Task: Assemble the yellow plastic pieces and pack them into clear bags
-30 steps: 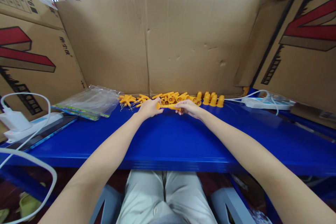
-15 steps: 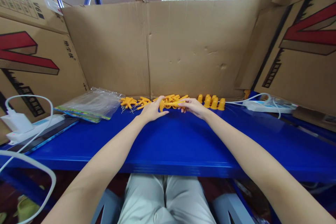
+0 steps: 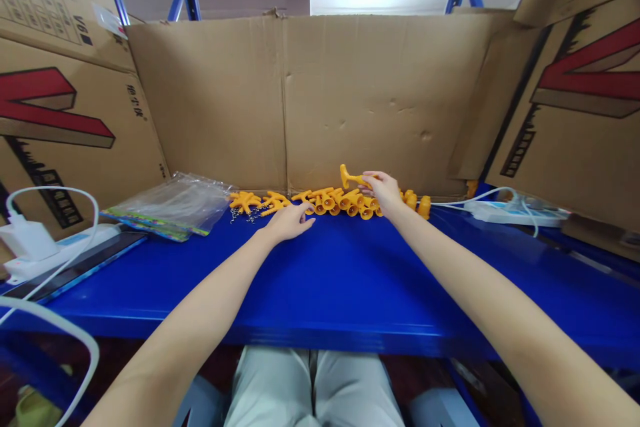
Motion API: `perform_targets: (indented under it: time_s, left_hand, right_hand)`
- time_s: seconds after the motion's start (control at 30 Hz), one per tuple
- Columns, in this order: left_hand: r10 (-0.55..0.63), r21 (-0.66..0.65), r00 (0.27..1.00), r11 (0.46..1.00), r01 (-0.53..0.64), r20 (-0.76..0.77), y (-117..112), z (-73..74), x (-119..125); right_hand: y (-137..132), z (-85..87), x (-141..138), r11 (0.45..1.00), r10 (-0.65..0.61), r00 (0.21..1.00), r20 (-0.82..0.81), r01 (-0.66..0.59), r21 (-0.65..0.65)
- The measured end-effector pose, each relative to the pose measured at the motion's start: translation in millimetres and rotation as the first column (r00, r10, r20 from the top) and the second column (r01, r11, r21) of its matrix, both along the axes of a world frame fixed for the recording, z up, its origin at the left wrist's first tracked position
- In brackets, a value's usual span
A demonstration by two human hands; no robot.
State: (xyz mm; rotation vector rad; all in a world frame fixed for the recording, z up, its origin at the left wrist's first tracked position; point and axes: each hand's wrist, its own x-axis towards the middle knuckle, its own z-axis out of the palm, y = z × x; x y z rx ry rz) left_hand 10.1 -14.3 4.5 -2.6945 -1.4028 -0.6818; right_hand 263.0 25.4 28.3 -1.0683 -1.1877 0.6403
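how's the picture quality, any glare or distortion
Head view: the ceiling is nearly washed out, and the plastic bags carry pale reflections; head view: the space under the blue table falls dark; head view: the side boxes look stretched, likely by a wide lens; head view: the right hand and its yellow T-shaped piece read clearly enough, though small.
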Motion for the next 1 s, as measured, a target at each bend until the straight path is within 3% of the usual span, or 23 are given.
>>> perform_targets:
  time_s: [0.1,0.27,0.37,0.5,0.7,0.77,0.83,1.0]
  left_hand:
    - [0.002,0.003,1.000,1.000,-0.002,-0.001,-1.8,0.8,1.3]
    - [0.007,-0.009,1.000,1.000,-0.007,0.002,-1.9,1.4,1.5]
    - [0.005,-0.010,1.000,1.000,-0.005,0.004,-1.2,0.9,1.5]
    - [-0.017,-0.009,1.000,1.000,0.017,-0.005,0.3,-0.4,1.3]
    - [-0.001,-0.001,0.999,1.000,0.001,-0.049,-1.5,0.5,2.1]
    - [0.058,0.011,0.995,0.998,-0.057,-0.079,-2.6,4.2,0.5]
    - [0.188,0.030,0.978,0.982,-0.186,-0.092,-1.9,10.2,-4.7]
    - [0.558,0.084,0.830,0.827,-0.556,0.006,6.7,31.2,-36.1]
  right_hand:
    - [2.5,0.6,-21.7,0.996,-0.059,0.961,0.270,0.040,0.077]
    - [12.4,-8.4,-46.0,0.970,-0.139,0.768,0.625,-0.021,0.241]
    - [21.4,-20.7,-50.3,0.965,-0.168,0.651,0.740,-0.045,0.259]
    - [26.1,-33.5,-47.4,0.985,-0.149,0.513,0.845,0.007,0.170]
    - [21.3,-32.4,-36.8,0.995,-0.095,0.435,0.896,0.007,0.102]
    - [18.0,-29.7,-30.6,0.997,-0.076,0.428,0.901,0.011,0.079]
    - [13.1,-26.8,-21.9,0.997,-0.072,0.419,0.905,0.007,0.077]
    - [-4.6,-24.4,9.2,0.991,-0.116,0.393,0.912,-0.020,0.134]
